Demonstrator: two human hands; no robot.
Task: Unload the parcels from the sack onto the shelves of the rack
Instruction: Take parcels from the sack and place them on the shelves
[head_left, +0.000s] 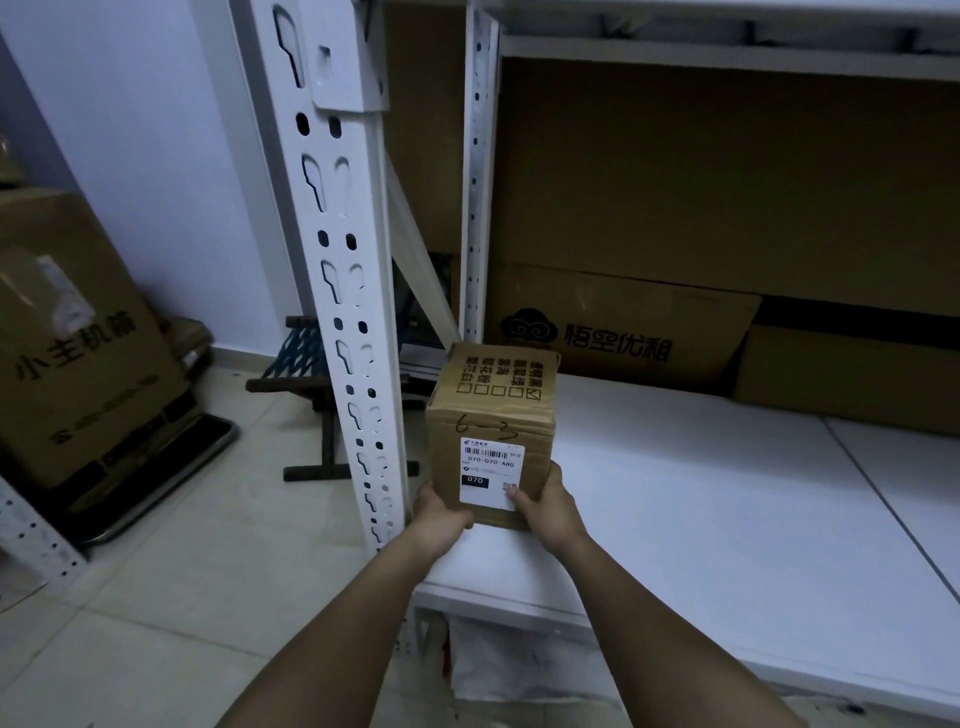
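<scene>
Large carton (78, 332) on floor, folding stool (311, 364)

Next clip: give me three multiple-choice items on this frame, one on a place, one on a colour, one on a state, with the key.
1. Where is the parcel?
A. on the floor
B. at the left front corner of the shelf
C. on top of the big box

2. What colour is the shelf?
A. white
B. red
C. black

3. How is the parcel held?
A. by one hand
B. by no hand
C. by both hands

Key: 1 B, it sits beside the rack post; 2 A, the surface is plainly white; 3 C, the left hand and right hand grip its near sides.
</scene>
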